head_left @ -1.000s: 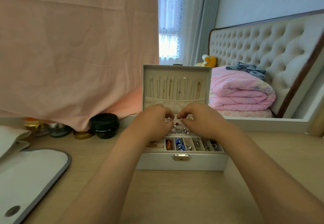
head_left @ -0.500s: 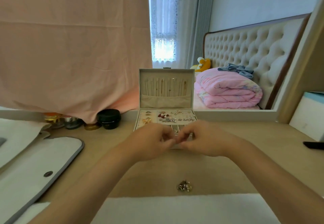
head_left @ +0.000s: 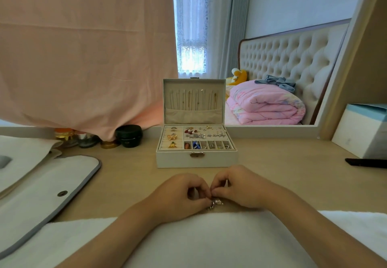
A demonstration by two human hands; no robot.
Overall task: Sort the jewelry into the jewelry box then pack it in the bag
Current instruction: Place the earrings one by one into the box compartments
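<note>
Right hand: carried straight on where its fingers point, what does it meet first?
Probably the small jewelry cluster, close beside the right hand; the left hand lies just beyond.

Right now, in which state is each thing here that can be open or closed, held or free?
jewelry box: open, lid upright, on the desk.
jewelry cluster: on the desk, outside the box, pinched by both hands.
left hand: fingers curled, pinching the cluster.
right hand: fingers curled, pinching the cluster.
bag: flap open, snap unfastened.
black jar: lid on.
</note>
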